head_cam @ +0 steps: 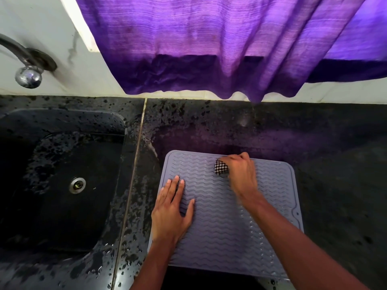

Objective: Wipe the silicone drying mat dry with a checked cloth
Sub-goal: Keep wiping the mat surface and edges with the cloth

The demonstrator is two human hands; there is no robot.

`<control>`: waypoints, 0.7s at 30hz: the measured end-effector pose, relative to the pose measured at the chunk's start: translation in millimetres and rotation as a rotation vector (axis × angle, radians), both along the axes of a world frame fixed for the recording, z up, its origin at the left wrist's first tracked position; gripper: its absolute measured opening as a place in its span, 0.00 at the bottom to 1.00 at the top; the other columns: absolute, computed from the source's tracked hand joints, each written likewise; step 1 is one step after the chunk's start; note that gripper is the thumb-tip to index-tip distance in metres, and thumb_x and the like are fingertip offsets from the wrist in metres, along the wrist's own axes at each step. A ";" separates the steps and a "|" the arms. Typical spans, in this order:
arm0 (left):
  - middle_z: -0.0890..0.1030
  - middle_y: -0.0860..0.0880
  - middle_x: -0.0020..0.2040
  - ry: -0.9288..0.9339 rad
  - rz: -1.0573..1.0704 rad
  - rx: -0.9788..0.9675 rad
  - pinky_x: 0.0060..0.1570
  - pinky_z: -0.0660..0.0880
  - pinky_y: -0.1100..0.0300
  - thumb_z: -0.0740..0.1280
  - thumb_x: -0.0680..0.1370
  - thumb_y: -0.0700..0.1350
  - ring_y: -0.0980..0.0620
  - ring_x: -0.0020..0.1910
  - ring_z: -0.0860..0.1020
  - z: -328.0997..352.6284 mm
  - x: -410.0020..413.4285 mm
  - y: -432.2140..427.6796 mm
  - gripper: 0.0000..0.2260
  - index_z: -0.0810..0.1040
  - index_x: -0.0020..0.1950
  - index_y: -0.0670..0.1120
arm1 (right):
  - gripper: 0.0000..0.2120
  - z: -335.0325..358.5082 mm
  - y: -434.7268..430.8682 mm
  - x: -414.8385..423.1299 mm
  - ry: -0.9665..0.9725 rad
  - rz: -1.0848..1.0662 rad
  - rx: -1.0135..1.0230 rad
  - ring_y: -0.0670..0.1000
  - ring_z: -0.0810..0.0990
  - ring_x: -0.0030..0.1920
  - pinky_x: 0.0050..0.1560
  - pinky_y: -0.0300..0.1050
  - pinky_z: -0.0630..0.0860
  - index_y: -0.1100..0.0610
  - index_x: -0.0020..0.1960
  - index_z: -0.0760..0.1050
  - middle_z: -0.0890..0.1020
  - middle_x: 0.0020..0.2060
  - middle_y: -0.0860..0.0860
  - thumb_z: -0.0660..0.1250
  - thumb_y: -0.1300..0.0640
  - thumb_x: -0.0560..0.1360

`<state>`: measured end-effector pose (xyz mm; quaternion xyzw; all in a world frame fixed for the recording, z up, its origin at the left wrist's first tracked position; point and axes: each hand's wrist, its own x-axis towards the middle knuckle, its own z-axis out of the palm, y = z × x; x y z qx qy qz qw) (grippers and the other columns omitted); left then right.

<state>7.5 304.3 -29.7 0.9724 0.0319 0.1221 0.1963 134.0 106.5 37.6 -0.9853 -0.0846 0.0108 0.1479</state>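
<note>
A grey silicone drying mat (222,233) with wavy ridges lies flat on the dark counter, near its front edge. My left hand (171,210) rests flat on the mat's left side, fingers spread, holding nothing. My right hand (240,174) is at the mat's far middle, closed around a bunched black-and-white checked cloth (221,167). Only a small part of the cloth sticks out to the left of the fist, pressed against the mat.
A black sink (62,181) with a metal drain lies to the left, wet with droplets. A chrome tap (27,74) juts from the wall above it. A purple curtain (209,49) hangs over the counter's back edge. Dark counter (335,153) extends to the right.
</note>
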 end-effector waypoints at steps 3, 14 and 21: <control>0.68 0.50 0.79 0.008 -0.005 0.009 0.76 0.64 0.50 0.61 0.81 0.61 0.49 0.78 0.66 -1.7 -0.6 -0.2 0.29 0.72 0.77 0.45 | 0.16 9.7 -6.2 13.7 0.114 -0.117 0.109 0.53 0.80 0.43 0.45 0.48 0.79 0.47 0.47 0.83 0.84 0.38 0.49 0.68 0.65 0.68; 0.69 0.49 0.78 -0.001 -0.008 0.018 0.75 0.67 0.48 0.61 0.81 0.61 0.48 0.78 0.67 -1.6 -0.8 0.8 0.29 0.72 0.76 0.45 | 0.29 -11.9 -26.5 1.5 -0.083 0.020 0.050 0.56 0.73 0.44 0.38 0.49 0.76 0.52 0.54 0.83 0.84 0.45 0.49 0.72 0.74 0.59; 0.70 0.49 0.78 -0.013 0.001 0.011 0.74 0.67 0.49 0.61 0.80 0.60 0.49 0.77 0.67 -0.1 -0.6 0.9 0.29 0.73 0.76 0.45 | 0.27 -9.5 -76.2 0.3 -0.071 -0.082 -0.014 0.56 0.71 0.42 0.36 0.48 0.73 0.52 0.54 0.83 0.84 0.44 0.50 0.71 0.75 0.60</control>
